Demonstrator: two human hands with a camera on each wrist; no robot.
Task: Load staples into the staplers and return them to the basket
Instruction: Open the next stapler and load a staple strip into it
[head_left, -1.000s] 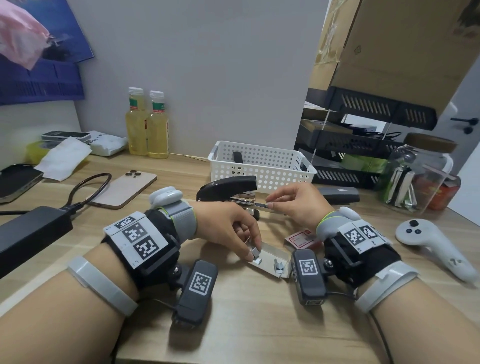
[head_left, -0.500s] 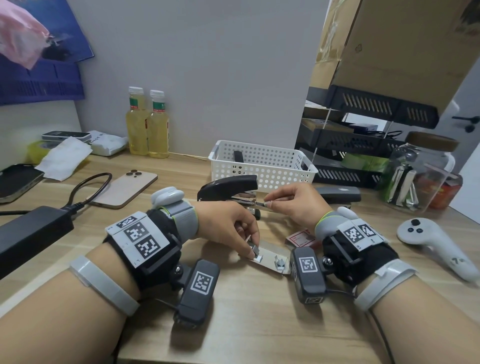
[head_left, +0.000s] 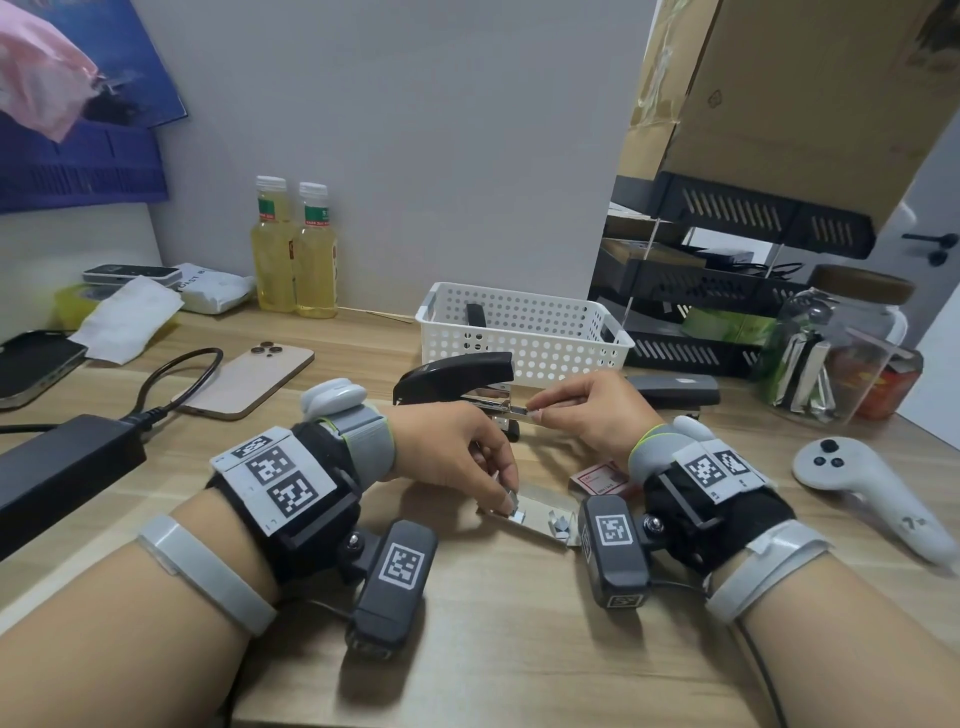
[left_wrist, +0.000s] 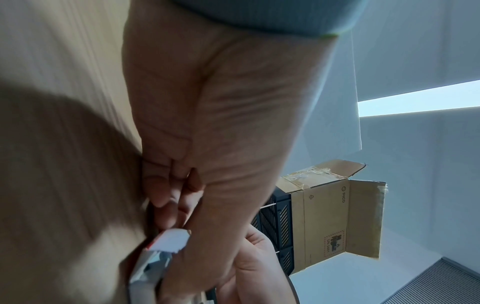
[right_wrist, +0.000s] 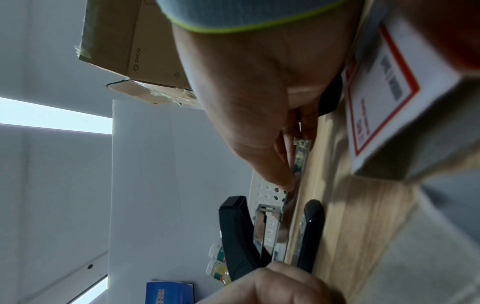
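A black stapler stands open on the desk in front of the white basket, its metal magazine slid out to the right. My right hand pinches the end of that magazine; the right wrist view shows thumb and finger on the rail. My left hand pinches a small staple strip at the open staple tray. A second black stapler lies behind my right hand. Another stapler leans inside the basket.
A red-and-white staple box sleeve lies under my right wrist. A white controller sits at the right, a glass jar and black shelves behind it. At the left lie a phone, a cable and a black adapter.
The staple strip at my left fingertips has tipped up slightly. My right hand has stayed on the magazine.
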